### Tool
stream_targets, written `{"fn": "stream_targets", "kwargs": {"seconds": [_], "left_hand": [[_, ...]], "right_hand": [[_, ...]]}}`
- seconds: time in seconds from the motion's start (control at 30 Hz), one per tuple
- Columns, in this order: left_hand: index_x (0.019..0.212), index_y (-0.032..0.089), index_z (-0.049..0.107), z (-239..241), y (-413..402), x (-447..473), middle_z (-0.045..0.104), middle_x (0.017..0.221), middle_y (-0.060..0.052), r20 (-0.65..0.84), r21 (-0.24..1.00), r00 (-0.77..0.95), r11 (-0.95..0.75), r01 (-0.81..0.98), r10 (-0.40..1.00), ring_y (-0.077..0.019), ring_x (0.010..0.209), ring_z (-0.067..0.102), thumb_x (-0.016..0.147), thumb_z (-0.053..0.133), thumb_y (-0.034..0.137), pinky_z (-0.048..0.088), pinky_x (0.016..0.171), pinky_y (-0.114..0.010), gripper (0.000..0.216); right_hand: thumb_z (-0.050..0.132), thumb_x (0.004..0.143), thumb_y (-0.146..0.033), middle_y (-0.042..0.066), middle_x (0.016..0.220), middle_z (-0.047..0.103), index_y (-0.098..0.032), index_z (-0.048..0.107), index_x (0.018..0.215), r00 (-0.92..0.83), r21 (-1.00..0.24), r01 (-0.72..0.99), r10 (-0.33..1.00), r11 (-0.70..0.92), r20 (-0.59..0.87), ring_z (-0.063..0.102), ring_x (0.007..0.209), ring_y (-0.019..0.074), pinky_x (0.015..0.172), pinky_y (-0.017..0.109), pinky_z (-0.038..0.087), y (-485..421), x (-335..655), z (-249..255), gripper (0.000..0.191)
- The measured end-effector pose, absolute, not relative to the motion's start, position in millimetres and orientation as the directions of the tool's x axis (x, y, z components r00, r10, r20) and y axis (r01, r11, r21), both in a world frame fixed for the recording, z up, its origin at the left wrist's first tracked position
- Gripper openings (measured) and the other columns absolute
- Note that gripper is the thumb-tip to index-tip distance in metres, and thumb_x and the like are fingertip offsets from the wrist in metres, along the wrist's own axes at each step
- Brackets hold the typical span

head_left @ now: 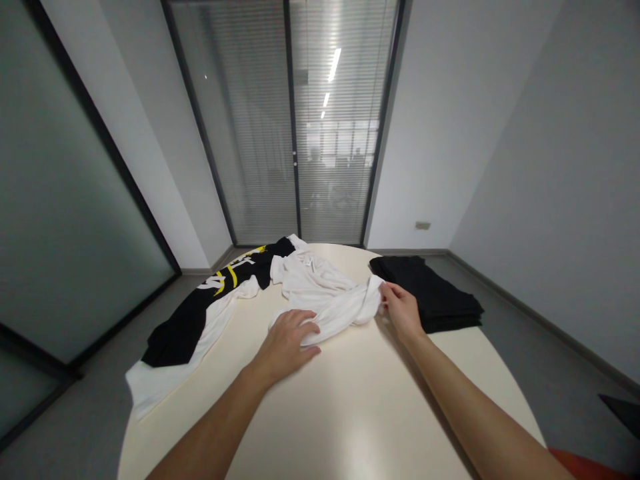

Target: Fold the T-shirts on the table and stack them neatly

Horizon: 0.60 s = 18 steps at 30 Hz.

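- While the white shirt (325,297) lies rumpled on the far half of the surface (360,400), the right hand (385,291) pinches its right edge, thumb and fingers closed.
- Left hand (313,335): fingers loosely spread over the near-left edge, no firm grip visible; a hard pull from the right could drag that edge and set creases.
- Black folded stack (430,293): just beside the right hand; a sideways wrist sweep could skew its layers.
- Printed black shirt (185,323): lies along the left rim; a nudge outward could tip it off.
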<state>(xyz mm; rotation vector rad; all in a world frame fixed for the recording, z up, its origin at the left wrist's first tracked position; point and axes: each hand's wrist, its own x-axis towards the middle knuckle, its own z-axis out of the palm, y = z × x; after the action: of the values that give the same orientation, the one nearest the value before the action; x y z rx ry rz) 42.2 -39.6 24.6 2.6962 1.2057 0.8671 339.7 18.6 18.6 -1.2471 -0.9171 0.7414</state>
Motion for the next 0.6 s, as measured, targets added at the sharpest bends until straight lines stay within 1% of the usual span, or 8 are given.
{"fn": "stream_targets", "kwargs": {"seconds": [0.1, 0.17, 0.27, 0.37, 0.5, 0.6], "left_hand": [[0.098, 0.023, 0.068, 25.0, -36.9, 41.9, 0.069, 0.118, -0.006, 0.494, 0.291, 0.488, -0.665, 0.687, 0.720, -0.0233, 0.113, 0.061, 0.091, 0.064, 0.021, 0.046, 0.099, -0.042, 0.008], [0.099, 0.022, 0.067, 26.7, -35.4, 41.6, 0.072, 0.109, -0.006, 0.519, 0.322, 0.433, -0.639, 0.699, 0.736, -0.0218, 0.105, 0.063, 0.097, 0.057, 0.023, 0.048, 0.095, -0.039, 0.011], [0.099, 0.021, 0.066, 29.0, -35.0, 41.5, 0.072, 0.099, -0.005, 0.542, 0.370, 0.343, -0.585, 0.722, 0.767, -0.0206, 0.096, 0.065, 0.099, 0.053, 0.026, 0.049, 0.090, -0.036, 0.014], [0.096, 0.021, 0.066, 29.0, -35.4, 41.7, 0.072, 0.096, -0.003, 0.522, 0.386, 0.308, -0.542, 0.746, 0.795, -0.0197, 0.093, 0.065, 0.097, 0.055, 0.023, 0.049, 0.086, -0.033, 0.011], [0.099, 0.021, 0.066, 28.8, -35.4, 42.1, 0.072, 0.097, -0.002, 0.471, 0.385, 0.293, -0.493, 0.780, 0.832, -0.0192, 0.091, 0.065, 0.095, 0.057, 0.019, 0.048, 0.084, -0.032, 0.010], [0.100, 0.021, 0.065, 30.6, -35.5, 42.1, 0.071, 0.096, -0.003, 0.483, 0.382, 0.273, -0.481, 0.789, 0.832, -0.0197, 0.092, 0.064, 0.096, 0.055, 0.019, 0.048, 0.084, -0.032, 0.011]], "right_hand": [[0.076, 0.067, -0.061, 0.006, 0.078, 0.069, -0.018, 0.074, 0.084, 0.434, -0.979, -0.016, 0.883, 0.205, 0.178, 0.059, 0.070, 0.0192, 0.061, 0.030, 0.046, 20.4, 339.9, 14.7, 0.047], [0.074, 0.069, -0.061, 0.005, 0.078, 0.069, -0.019, 0.072, 0.084, 0.423, -0.974, -0.032, 0.886, 0.222, 0.188, 0.060, 0.073, 0.0198, 0.064, 0.030, 0.047, 22.5, 340.9, 10.7, 0.044], [0.072, 0.072, -0.058, 0.001, 0.074, 0.065, -0.021, 0.070, 0.087, 0.425, -0.966, -0.039, 0.879, 0.254, 0.215, 0.057, 0.069, 0.0175, 0.062, 0.028, 0.044, 26.1, 343.2, 5.4, 0.040], [0.071, 0.073, -0.053, -0.001, 0.071, 0.062, -0.020, 0.068, 0.087, 0.430, -0.963, -0.054, 0.876, 0.265, 0.218, 0.052, 0.064, 0.0151, 0.058, 0.026, 0.040, 28.6, 344.7, 3.5, 0.035], [0.069, 0.072, -0.045, -0.003, 0.066, 0.057, -0.021, 0.065, 0.085, 0.433, -0.962, -0.094, 0.881, 0.255, 0.191, 0.048, 0.060, 0.0135, 0.055, 0.025, 0.037, 28.7, 344.4, 5.7, 0.028], [0.066, 0.072, -0.041, -0.004, 0.064, 0.055, -0.022, 0.063, 0.084, 0.429, -0.964, -0.098, 0.885, 0.247, 0.183, 0.047, 0.058, 0.0137, 0.055, 0.025, 0.036, 27.6, 343.5, 7.5, 0.023]]}}
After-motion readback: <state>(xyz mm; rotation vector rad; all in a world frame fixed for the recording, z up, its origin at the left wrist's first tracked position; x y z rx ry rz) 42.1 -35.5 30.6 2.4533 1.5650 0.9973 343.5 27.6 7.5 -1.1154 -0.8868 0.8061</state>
